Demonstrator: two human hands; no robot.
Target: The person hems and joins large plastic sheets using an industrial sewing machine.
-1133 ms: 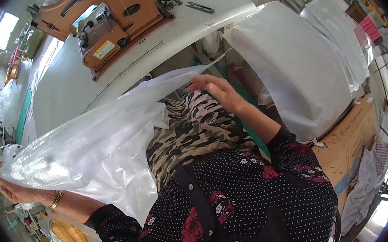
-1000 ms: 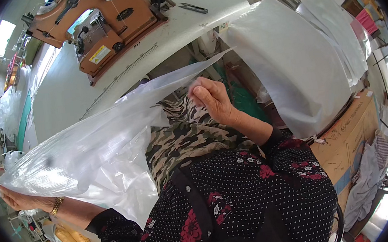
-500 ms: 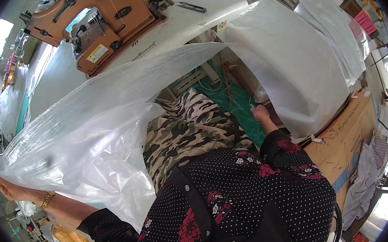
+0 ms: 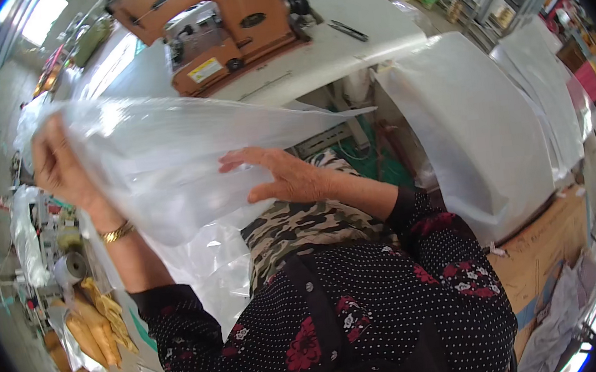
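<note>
A translucent white plastic sheet stretches from the left across my lap, its narrow end pointing right below the table edge. At its upper left edge, my left hand is raised and closed on the plastic sheet; a gold watch band circles that wrist. My right hand hovers over my camouflage-patterned lap, fingers apart, with nothing in it. Its fingertips are close to the plastic sheet, but I cannot tell whether they touch. More crumpled clear plastic hangs below, left of my lap.
An orange-brown sewing machine stands on the pale worktable, with thread snips lying to its right. At the right, a stack of translucent sheets drapes beside a cardboard box. Yellow rolls lie at lower left.
My left hand has moved up and to the right, carrying the sheet's edge. My right hand has come from beside the sheet stack to the hanging sheet and opened. The view has shifted.
</note>
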